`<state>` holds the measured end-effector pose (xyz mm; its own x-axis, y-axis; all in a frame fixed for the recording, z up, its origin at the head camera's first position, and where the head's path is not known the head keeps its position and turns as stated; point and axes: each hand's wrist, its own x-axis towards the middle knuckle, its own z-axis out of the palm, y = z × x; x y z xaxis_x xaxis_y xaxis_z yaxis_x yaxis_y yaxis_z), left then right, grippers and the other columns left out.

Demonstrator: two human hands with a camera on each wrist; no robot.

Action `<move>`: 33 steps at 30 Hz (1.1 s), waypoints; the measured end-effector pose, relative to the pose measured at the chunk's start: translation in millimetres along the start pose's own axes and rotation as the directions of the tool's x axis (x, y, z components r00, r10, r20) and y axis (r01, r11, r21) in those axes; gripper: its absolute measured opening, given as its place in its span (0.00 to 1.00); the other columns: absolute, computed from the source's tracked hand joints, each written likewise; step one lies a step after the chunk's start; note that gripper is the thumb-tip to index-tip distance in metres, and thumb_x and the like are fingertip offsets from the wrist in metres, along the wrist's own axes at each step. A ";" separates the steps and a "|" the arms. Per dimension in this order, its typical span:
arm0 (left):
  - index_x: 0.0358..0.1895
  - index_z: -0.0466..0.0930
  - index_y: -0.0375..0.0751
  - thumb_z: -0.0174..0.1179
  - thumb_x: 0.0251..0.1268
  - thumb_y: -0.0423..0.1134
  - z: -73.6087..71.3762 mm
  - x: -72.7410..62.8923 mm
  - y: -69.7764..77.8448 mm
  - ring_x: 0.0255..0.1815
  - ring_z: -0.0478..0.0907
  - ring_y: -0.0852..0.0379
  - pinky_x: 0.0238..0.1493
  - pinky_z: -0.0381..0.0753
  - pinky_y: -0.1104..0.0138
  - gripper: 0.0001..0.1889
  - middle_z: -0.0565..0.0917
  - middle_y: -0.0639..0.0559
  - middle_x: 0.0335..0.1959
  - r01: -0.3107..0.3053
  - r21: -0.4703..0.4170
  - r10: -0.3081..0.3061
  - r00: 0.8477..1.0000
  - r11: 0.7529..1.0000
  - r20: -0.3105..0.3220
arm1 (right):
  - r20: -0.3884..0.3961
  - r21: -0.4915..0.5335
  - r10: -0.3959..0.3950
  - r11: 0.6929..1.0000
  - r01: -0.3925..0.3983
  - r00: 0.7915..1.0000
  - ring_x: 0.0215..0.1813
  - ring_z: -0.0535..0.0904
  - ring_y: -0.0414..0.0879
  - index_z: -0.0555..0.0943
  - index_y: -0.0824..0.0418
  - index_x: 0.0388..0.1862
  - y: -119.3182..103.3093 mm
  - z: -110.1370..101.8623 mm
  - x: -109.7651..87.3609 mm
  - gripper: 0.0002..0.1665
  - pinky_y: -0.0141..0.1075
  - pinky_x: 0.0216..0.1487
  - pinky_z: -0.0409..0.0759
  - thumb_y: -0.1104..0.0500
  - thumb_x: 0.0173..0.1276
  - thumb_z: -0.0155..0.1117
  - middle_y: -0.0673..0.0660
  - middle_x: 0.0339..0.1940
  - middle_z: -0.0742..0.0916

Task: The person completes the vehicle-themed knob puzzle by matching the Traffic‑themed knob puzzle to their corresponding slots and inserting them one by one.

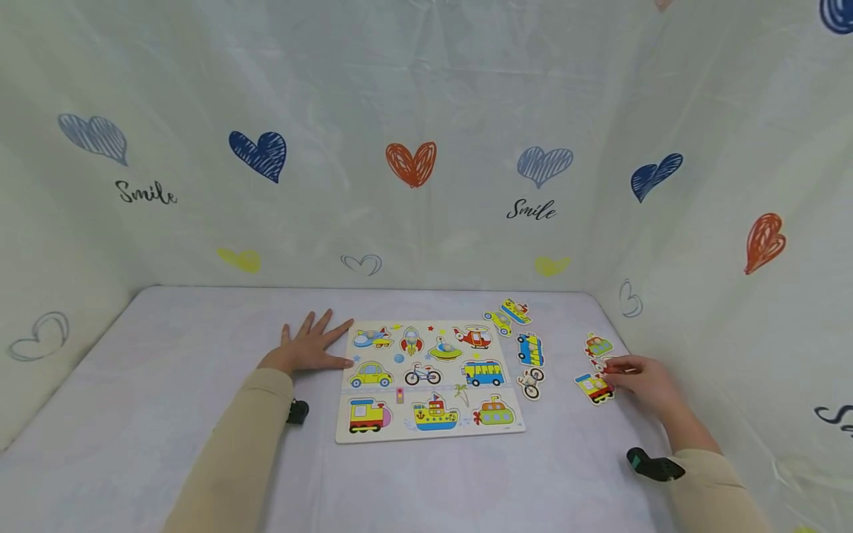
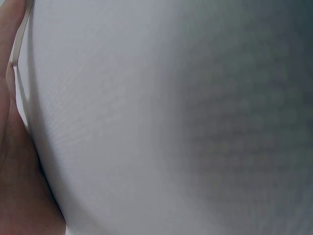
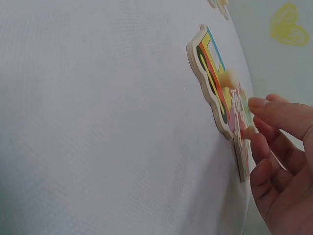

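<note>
My left hand (image 1: 309,348) lies with spread, straight fingers at the left edge of a vehicle puzzle board (image 1: 446,389), its fingertips touching the edge; the left wrist view shows only part of this hand (image 2: 19,166). My right hand (image 1: 643,381) is over a small red-and-white puzzle piece (image 1: 599,365), mostly covered in the head view. In the right wrist view, bent fingers are beside that piece's wooden knob (image 3: 248,132), the thumb apart from it. A train piece (image 1: 594,389) lies just in front of it, a submarine piece (image 1: 598,345) just behind.
Right of the board lie a car piece (image 1: 498,323), a ship piece (image 1: 516,311), a bus piece (image 1: 531,349) and a bicycle piece (image 1: 531,383). The white tabletop (image 1: 166,385) meets a curtain (image 1: 320,215) printed with hearts at the back and sides.
</note>
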<state>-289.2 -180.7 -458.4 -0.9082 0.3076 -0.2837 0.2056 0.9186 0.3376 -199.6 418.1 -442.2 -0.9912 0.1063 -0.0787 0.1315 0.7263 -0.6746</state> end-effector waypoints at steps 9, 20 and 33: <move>0.78 0.50 0.51 0.59 0.54 0.71 -0.2 -0.8 0.4 0.75 0.28 0.29 0.62 0.24 0.29 0.52 0.38 0.35 0.78 -0.002 -0.005 0.002 1.000 1.000 -0.001 | -0.034 0.027 0.037 0.999 -0.036 0.999 0.36 0.75 0.44 0.80 0.73 0.53 15.0 -1.8 8.9 0.21 0.32 0.32 0.76 0.62 0.64 0.68 0.57 0.40 0.86; 0.78 0.50 0.51 0.59 0.54 0.71 -2.1 -1.6 2.0 0.75 0.29 0.29 0.63 0.26 0.29 0.52 0.39 0.35 0.78 0.002 0.004 -0.002 1.000 1.000 -0.003 | -0.029 0.025 0.107 0.994 -0.107 0.994 0.34 0.77 0.47 0.79 0.74 0.53 19.1 -1.6 17.9 0.19 0.34 0.31 0.77 0.65 0.66 0.65 0.55 0.35 0.85; 0.78 0.50 0.52 0.59 0.54 0.71 -1.6 -0.6 1.6 0.75 0.29 0.29 0.63 0.26 0.29 0.52 0.39 0.35 0.78 0.000 0.005 0.000 1.000 1.000 -0.004 | -0.008 -0.039 0.137 0.990 -0.137 0.991 0.41 0.74 0.53 0.83 0.70 0.51 20.1 -1.7 24.1 0.16 0.36 0.34 0.75 0.64 0.67 0.63 0.69 0.49 0.82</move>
<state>-288.9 -179.8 -456.2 -0.9098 0.3062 -0.2800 0.2070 0.9198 0.3333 -220.8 436.4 -456.4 -0.9637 0.2101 -0.1648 0.2668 0.7308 -0.6283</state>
